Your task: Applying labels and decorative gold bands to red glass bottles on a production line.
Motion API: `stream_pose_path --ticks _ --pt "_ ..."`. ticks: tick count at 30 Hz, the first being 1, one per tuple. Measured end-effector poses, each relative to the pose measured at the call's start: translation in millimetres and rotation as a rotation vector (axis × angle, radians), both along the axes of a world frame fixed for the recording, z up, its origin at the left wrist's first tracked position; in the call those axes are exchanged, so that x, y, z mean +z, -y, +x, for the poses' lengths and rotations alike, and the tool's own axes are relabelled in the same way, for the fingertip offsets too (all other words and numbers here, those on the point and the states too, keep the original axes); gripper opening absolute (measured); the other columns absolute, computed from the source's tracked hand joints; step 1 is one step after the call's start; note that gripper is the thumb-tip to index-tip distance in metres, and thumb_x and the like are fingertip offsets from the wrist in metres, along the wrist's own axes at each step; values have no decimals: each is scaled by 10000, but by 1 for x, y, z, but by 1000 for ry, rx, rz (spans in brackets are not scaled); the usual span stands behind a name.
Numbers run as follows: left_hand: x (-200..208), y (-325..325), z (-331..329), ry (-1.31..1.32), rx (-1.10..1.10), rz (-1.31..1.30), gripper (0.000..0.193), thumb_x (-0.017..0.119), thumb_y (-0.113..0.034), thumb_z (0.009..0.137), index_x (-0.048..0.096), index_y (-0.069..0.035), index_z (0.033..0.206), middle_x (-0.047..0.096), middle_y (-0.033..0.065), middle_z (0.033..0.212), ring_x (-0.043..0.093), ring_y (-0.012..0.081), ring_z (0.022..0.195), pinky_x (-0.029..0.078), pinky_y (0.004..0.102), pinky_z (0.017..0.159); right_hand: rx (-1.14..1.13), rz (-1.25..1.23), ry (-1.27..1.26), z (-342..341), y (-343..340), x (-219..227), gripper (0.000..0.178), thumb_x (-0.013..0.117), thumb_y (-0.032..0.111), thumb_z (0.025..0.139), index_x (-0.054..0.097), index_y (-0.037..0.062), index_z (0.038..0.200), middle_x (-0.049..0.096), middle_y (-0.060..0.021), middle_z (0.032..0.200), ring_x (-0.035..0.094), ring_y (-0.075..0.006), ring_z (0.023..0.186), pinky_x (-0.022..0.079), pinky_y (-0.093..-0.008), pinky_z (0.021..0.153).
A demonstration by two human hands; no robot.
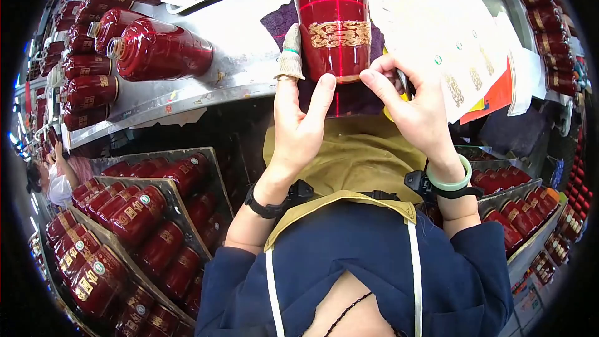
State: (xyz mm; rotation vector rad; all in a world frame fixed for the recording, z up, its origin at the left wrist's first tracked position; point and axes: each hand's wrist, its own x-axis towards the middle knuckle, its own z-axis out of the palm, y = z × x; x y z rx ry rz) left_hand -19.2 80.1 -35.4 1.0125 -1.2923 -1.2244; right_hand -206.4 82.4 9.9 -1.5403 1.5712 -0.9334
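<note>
A glossy dark red bottle point(334, 9) with a gold patterned band lies on a dark purple cloth point(281, 25), its base toward me. Thin red light lines cross on it. My left hand point(296, 125) steadies its left side, with the thumb at the base; a finger wears a pale cloth cover point(290, 56). At the base's right corner rests the thumb of my right hand point(415, 103). Its other fingers curl round a slim dark tool point(402, 79), mostly hidden, with something yellow beneath.
White sheets of gold and green stickers point(465, 56) lie to the right, over orange paper point(493, 97). Two red bottles point(162, 50) lie on the metal table point(243, 56) at left. Crates point(168, 193) of red bottles flank me. Another person point(59, 178) is at far left.
</note>
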Motion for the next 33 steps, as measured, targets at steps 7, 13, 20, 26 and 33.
stream_pose_path --ticks 7,13,20,26,33 --pt "1 -1 -2 -34 9 9 692 577 -24 1039 236 68 1635 328 206 1674 358 247 1523 295 382 1249 1 -3 21 0 0 0 149 794 182 918 732 48 902 610 -19 718 531 -122 646 432 -300 625" --pt "1 0 -1 -33 9 15 690 579 -26 1039 243 64 1635 343 202 1667 381 242 1508 312 381 1241 -5 -16 29 1 0 -1 146 797 178 912 730 50 891 615 -21 725 531 -128 642 431 -306 622" --pt "4 -1 -4 -12 22 18 686 588 -44 1039 257 64 1630 377 211 1644 428 244 1475 344 377 1219 -7 -74 -44 3 1 -2 155 816 176 888 717 60 860 602 -25 721 524 -143 632 430 -319 625" --pt "6 0 -4 39 28 11 671 571 -45 1043 263 71 1628 388 215 1639 427 242 1475 332 374 1223 -14 -41 -36 4 2 1 175 823 174 880 698 61 830 574 -20 702 502 -144 604 419 -329 602" --pt "0 1 9 47 91 -60 554 595 -9 1017 444 85 1541 461 217 1606 482 285 1451 348 386 1218 19 -126 -82 3 3 3 177 814 166 885 694 46 834 593 -60 738 531 -180 650 428 -348 622"
